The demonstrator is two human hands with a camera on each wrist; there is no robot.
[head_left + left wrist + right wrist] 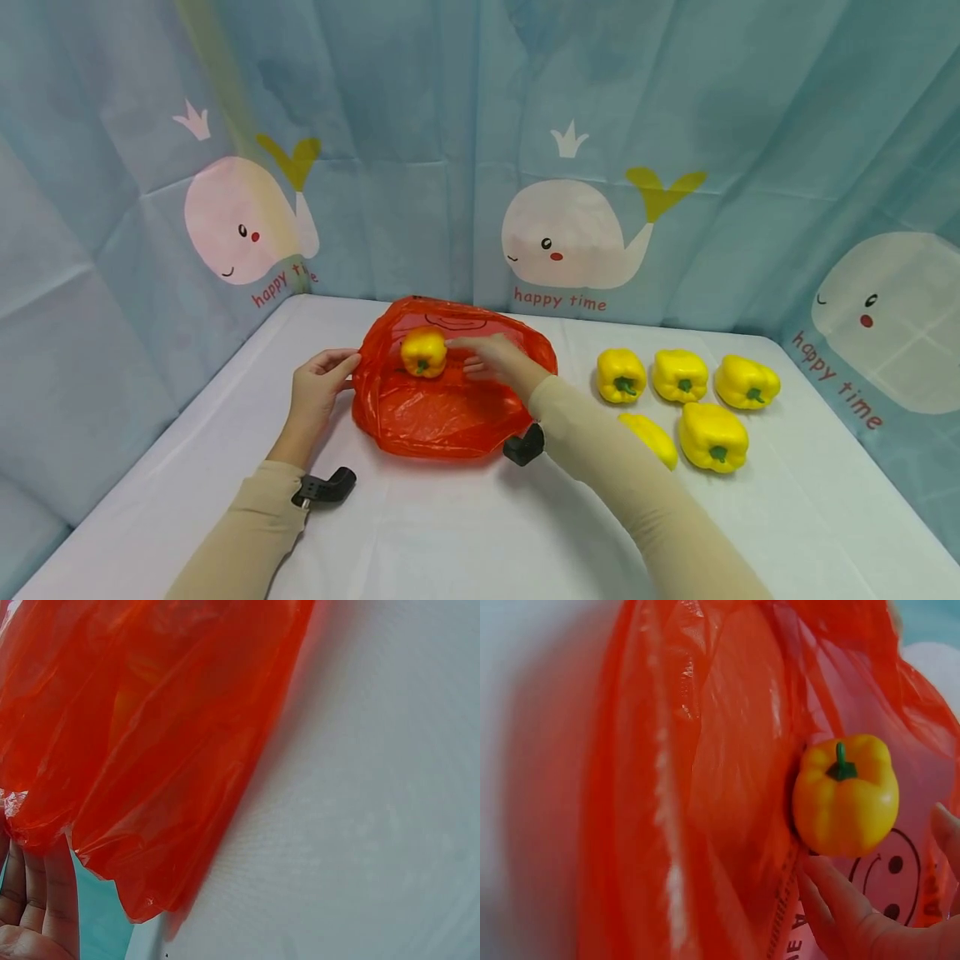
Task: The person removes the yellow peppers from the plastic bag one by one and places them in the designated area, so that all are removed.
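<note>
A red plastic bag (450, 417) lies on the white table with its mouth spread wide, and a printed smiley shows on its inner wall. Inside it sits a yellow bell pepper (423, 353) with a green stem, seen closer in the right wrist view (846, 796). My left hand (318, 383) pinches the bag's left rim between thumb and fingers; in the left wrist view its fingers (60, 892) reach up behind the red film. My right hand (495, 360) is within the bag's mouth beside the pepper, fingers extended and thumb apart, not wrapped round it.
Several more yellow bell peppers stand to the right of the bag, among them a front one (714, 438) and a back one (679, 375). One pepper (649, 440) is partly hidden by my right sleeve. Behind the table hangs a blue curtain (420, 208) with whale prints.
</note>
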